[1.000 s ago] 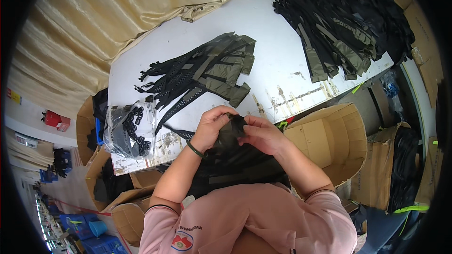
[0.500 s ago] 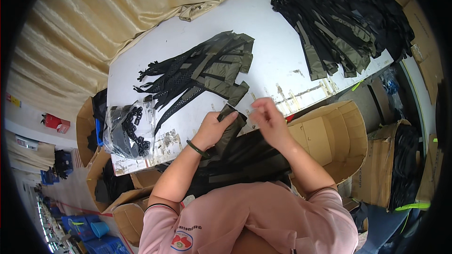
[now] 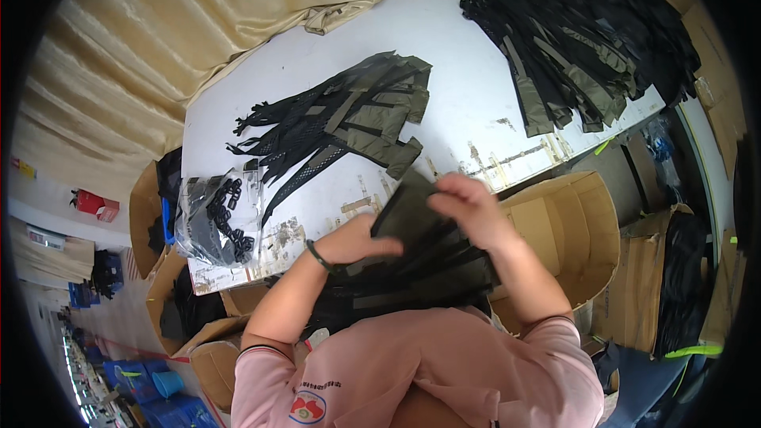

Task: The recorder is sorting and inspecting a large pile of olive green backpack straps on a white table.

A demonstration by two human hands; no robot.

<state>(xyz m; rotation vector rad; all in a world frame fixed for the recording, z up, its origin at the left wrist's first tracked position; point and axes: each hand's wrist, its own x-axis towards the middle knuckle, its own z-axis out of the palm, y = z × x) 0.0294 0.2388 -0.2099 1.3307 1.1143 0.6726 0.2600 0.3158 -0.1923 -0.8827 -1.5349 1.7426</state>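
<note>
Between my hands stands a dark olive-black fabric piece (image 3: 411, 208), its top edge tilted up over the table's near edge. My left hand (image 3: 355, 239) grips its left side, thumb across the front and fingers hidden behind the cloth. At its upper right edge my right hand (image 3: 474, 208) is closed, thumb against fingers, slightly blurred. More dark fabric strips (image 3: 420, 289) lie across my lap below the hands. Just beyond, a fanned pile of black mesh and olive fabric strips (image 3: 357, 115) rests on the white table (image 3: 317, 51).
A clear plastic bag of black buckles (image 3: 226, 218) lies at the table's left corner. A bigger heap of black and olive pieces (image 3: 587, 40) covers the far right. Open cardboard boxes stand right (image 3: 555, 230) and left (image 3: 178, 309) of me. A beige curtain (image 3: 238, 0) hangs along the back.
The fabric piece in my left hand has turned and spread out wider. My right hand, apart from it before, has come down to its upper right edge.
</note>
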